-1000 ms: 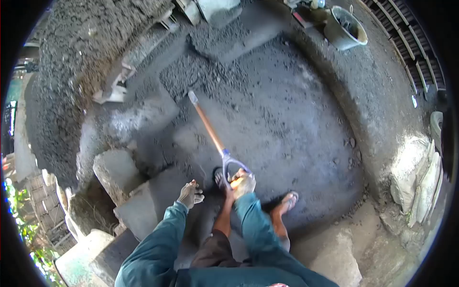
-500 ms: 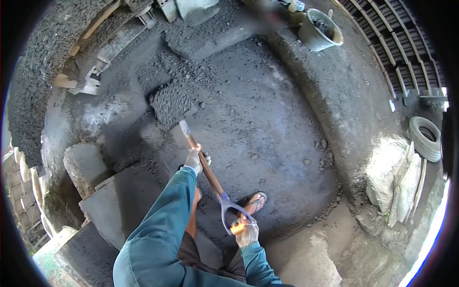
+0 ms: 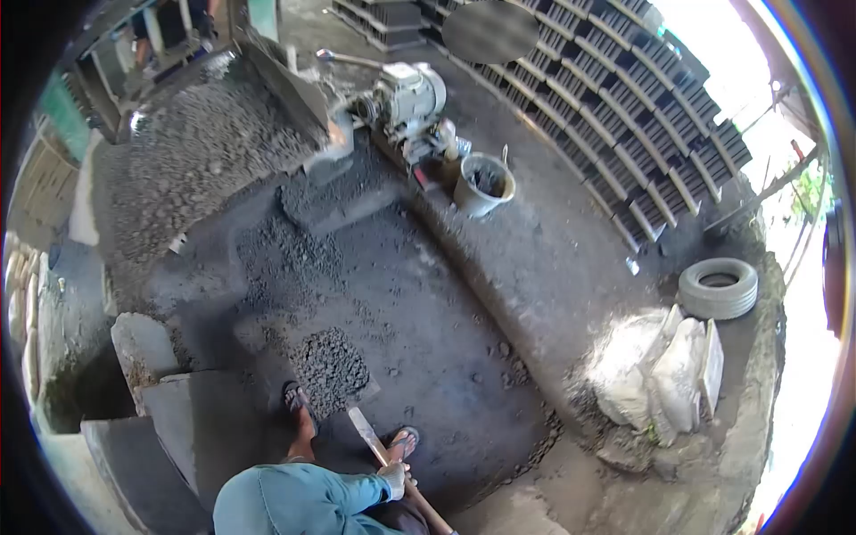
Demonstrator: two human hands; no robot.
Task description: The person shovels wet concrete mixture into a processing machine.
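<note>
A shovel with a wooden shaft [image 3: 422, 504] runs from the lower edge of the view up to its blade, which lies under a heap of dark, coarse material [image 3: 330, 367] near the feet. My left hand [image 3: 395, 481], in a pale glove, is closed round the shaft just beside one sandalled foot [image 3: 404, 443]. My right hand is out of view, as is the shovel's grip end. The other foot [image 3: 292, 397] stands left of the shaft, close to the heap.
A low ledge [image 3: 499, 308] borders the floor on the right. Beyond stand a bucket [image 3: 484, 185], a motor [image 3: 412, 94], stacked racks [image 3: 606, 107], a tire [image 3: 718, 288] and sacks [image 3: 664, 370]. A gravel pile [image 3: 196, 147] fills the upper left; slabs [image 3: 209, 423] lie at lower left.
The view has shifted, bringing in the motor and racks. The loaded blade is now nearer the feet, and a second foot shows. My right hand and the shovel's grip have left the view.
</note>
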